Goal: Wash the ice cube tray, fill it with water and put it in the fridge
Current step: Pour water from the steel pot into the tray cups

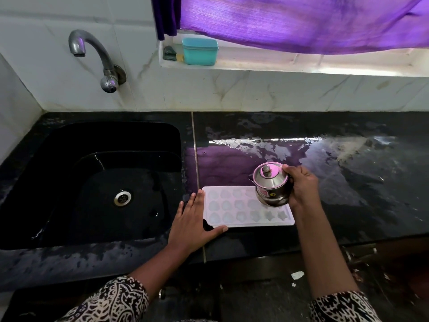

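Note:
A white ice cube tray [234, 211] with star-shaped cells lies flat on the wet black counter, just right of the sink. My left hand [193, 225] lies flat with straight fingers against the tray's left end, the thumb along its front edge. My right hand [301, 188] grips a small lidded steel pot [271, 185], held tilted to the left over the tray's right back cells. Whether water is running out of the pot cannot be made out.
A black sink [92, 182] with a steel drain [122, 197] sits to the left, under a wall tap [92, 54]. A teal box [200, 51] stands on the window ledge below a purple curtain [301, 22]. Water lies pooled on the counter [348, 170].

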Demonstrator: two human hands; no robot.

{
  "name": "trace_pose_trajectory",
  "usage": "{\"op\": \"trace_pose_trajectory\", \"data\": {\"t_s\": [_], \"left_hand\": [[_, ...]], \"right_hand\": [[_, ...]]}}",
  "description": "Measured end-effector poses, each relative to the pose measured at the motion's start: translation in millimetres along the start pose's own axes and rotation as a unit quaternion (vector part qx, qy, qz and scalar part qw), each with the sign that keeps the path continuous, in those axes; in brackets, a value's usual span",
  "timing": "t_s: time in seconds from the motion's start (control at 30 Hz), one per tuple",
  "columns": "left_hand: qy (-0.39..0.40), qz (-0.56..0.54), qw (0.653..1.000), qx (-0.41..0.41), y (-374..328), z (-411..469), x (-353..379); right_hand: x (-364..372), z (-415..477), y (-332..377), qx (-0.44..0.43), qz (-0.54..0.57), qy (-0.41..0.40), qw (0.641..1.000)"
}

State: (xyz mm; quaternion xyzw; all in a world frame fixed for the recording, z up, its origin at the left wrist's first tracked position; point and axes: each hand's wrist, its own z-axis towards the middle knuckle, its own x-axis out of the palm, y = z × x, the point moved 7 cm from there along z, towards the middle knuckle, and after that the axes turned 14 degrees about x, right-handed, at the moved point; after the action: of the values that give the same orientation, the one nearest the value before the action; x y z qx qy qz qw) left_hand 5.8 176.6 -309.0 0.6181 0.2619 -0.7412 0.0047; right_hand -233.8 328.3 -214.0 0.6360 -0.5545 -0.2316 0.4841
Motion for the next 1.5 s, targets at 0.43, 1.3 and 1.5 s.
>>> {"op": "trace_pose_trajectory", "data": {"t_s": [0.43,1.3,1.5], "left_hand": [[0.002,0.007,1.000,-0.003,1.3,0.5,1.5],[0.006,0.010,1.000,-0.003,2.1,0.3,2.6],[0.007,0.010,1.000,-0.003,1.9,0.0,3.0]], "right_hand": [[-1.6,6.0,-0.4,-0.002,-0.046,-0.006,0.999],[3.3,-6.8,-0.1,0.004,-0.070,-0.019,0.997],[4.9,-8.7,1.5,0.005,-0.074,-0.018,0.997]]}}
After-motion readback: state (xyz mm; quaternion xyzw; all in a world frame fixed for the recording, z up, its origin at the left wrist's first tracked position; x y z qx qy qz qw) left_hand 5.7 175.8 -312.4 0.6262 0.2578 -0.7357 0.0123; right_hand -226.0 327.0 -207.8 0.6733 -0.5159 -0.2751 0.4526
